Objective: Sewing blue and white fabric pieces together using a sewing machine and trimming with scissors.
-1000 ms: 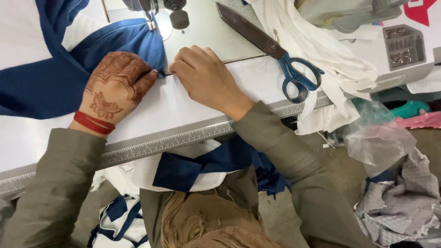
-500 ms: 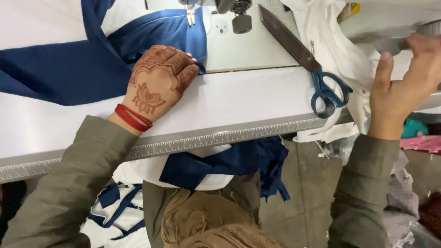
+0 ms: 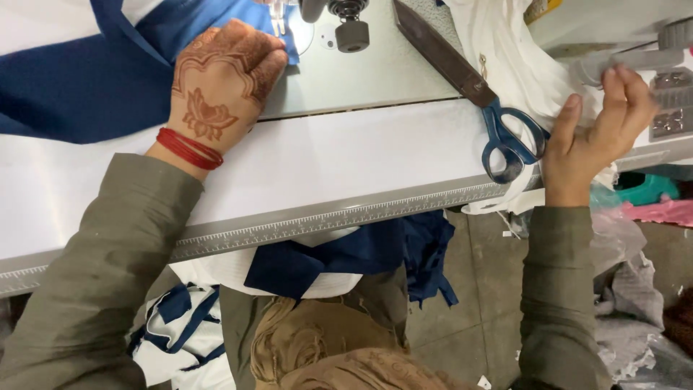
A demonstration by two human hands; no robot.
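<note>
My left hand (image 3: pixel 220 94), with a henna pattern and red threads at the wrist, presses with curled fingers on a blue and white fabric (image 3: pixel 79 87) just left of the sewing machine's presser foot (image 3: pixel 278 18). My right hand (image 3: pixel 592 137) is raised at the right end of the machine, fingers spread and blurred, its fingertips at a pale cylindrical machine part (image 3: pixel 595 66). Blue-handled scissors (image 3: pixel 505 137) lie on the table just left of that hand.
The white table (image 3: pixel 346 159) has a metal ruler strip (image 3: pixel 325 217) along its front edge. White cloth (image 3: pixel 505 50) is heaped behind the scissors. More blue and white fabric (image 3: pixel 317 260) hangs over my lap. Cloth scraps (image 3: pixel 635 303) lie on the floor at right.
My right hand left the fabric beside the left hand and swung right to the machine's end. The left hand stayed on the blue fabric by the presser foot.
</note>
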